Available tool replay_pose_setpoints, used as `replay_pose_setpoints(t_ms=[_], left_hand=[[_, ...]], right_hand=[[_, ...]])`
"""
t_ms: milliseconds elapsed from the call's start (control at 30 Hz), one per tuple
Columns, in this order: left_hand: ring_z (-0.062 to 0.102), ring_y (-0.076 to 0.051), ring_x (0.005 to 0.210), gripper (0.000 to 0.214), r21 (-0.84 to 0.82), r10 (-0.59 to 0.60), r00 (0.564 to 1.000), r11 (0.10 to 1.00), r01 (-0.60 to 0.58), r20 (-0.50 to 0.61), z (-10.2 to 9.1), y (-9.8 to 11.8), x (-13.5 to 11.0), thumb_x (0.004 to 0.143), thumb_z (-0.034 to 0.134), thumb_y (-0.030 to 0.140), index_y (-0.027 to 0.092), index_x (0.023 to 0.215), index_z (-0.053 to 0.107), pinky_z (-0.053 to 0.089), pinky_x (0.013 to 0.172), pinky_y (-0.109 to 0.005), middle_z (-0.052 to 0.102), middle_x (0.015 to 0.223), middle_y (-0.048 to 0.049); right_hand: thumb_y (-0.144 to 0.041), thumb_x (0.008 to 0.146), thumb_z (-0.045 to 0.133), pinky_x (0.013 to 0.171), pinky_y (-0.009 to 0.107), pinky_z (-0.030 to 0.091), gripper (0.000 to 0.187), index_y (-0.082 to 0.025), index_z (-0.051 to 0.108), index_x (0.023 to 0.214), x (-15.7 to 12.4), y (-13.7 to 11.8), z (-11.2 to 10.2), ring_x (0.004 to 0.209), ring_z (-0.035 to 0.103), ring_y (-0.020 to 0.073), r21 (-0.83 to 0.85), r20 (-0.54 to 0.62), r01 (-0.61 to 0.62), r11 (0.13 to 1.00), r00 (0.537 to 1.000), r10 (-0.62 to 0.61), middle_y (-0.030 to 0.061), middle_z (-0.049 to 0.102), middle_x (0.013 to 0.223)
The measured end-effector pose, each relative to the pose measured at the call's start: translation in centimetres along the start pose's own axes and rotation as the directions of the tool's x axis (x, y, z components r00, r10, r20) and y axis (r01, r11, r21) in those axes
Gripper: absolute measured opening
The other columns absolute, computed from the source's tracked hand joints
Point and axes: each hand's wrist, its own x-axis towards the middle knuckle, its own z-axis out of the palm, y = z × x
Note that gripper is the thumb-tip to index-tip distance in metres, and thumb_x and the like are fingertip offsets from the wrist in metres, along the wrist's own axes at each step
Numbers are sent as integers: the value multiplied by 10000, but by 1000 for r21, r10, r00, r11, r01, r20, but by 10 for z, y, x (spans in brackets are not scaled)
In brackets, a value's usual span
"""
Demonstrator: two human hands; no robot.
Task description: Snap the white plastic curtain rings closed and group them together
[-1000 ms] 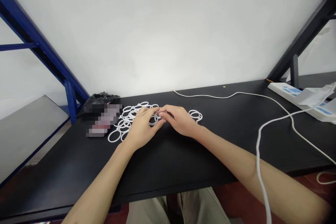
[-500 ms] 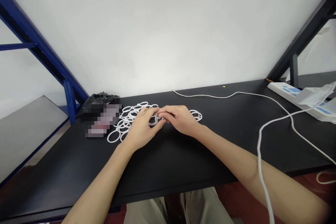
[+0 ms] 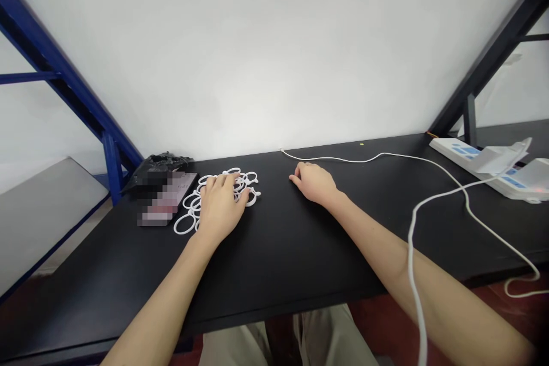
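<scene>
Several thin white plastic rings [image 3: 184, 223], each with a small tab, lie in an overlapping heap on the left half of the black table [image 3: 274, 263]. Over the heap rests my left hand [image 3: 222, 200], palm down, thumb and fingers apart, covering part of the rings. To the right, away from the heap, my right hand [image 3: 316, 184] is closed with its fingers curled toward the table. Whatever lies in or under those fingers is hidden.
A black plastic bag [image 3: 167, 161] and a partly blurred flat package [image 3: 185, 183] lie left of the rings. A white cable [image 3: 414, 217] loops across my right forearm. At the right stands a white device with blue panels [image 3: 458, 148]. A pale wall rises behind.
My hands, which met over the rings, have parted: the left moved onto the heap, the right moved rightward. The small group of rings on the right no longer shows.
</scene>
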Motion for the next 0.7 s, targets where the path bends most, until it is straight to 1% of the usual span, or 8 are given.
replay_pose_setpoints(t_ms=[100, 300, 400, 500, 567, 633, 700], left_hand=[[480, -344, 1132, 406, 59, -26, 1000, 998, 26, 7, 1, -1, -1, 896, 474, 383, 185, 1237, 572, 410, 923, -489, 632, 1194, -119], [459, -389, 1130, 424, 25, 26, 999, 999, -27, 26, 6, -5, -4, 893, 471, 407, 182, 1239, 565, 402, 890, -555, 604, 1202, -170], [450, -392, 1125, 412, -10, 36, 999, 999, -36, 13, 6, -4, -5, 891, 477, 410, 183, 1220, 577, 394, 889, -567, 596, 1198, -175], [456, -364, 1105, 356, -66, 56, 998, 996, -57, -24, 2, 2, -4, 895, 485, 391, 205, 1176, 598, 386, 903, -552, 601, 1178, -149], [459, -335, 1098, 311, -116, 100, 994, 988, -105, -49, -1, 9, -5, 901, 495, 369, 212, 1145, 605, 379, 927, -530, 606, 1162, -122], [466, -301, 1100, 286, -192, 182, 981, 963, -190, -62, -4, 16, -7, 903, 514, 349, 212, 1139, 599, 375, 962, -500, 608, 1152, -97], [490, -263, 1065, 278, -294, 290, 956, 911, -289, -39, -6, 24, -9, 899, 539, 336, 216, 1144, 593, 397, 966, -458, 622, 1103, -75]], right_hand=[[-383, 933, 493, 684, 310, 443, 213, -212, 619, 932, 1, 0, 2, 836, 635, 219, 53, 11, -14, 998, 1000, 13, 67, 688, 914], [-404, 935, 477, 652, 313, 422, 264, -210, 654, 905, 0, -1, 3, 761, 633, 217, 85, -39, 17, 996, 999, -14, 85, 692, 846], [-416, 936, 471, 627, 311, 402, 287, -211, 666, 884, 1, -2, 0, 717, 627, 219, 89, -92, 13, 996, 996, -5, 89, 689, 808], [-416, 944, 460, 601, 291, 368, 308, -203, 667, 863, -2, -8, -9, 654, 606, 202, 105, -192, 15, 994, 981, 5, 75, 663, 715], [-412, 950, 454, 586, 276, 338, 316, -201, 660, 838, -7, -15, -15, 616, 579, 179, 153, -298, 64, 986, 954, -16, 52, 644, 675], [-403, 952, 455, 578, 265, 317, 320, -193, 647, 807, -14, -24, -20, 582, 539, 147, 240, -425, 168, 956, 904, -52, 29, 621, 651], [-407, 951, 457, 568, 253, 318, 348, -181, 629, 750, -23, -36, -21, 534, 484, 115, 380, -471, 311, 871, 876, -107, 3, 576, 599]])
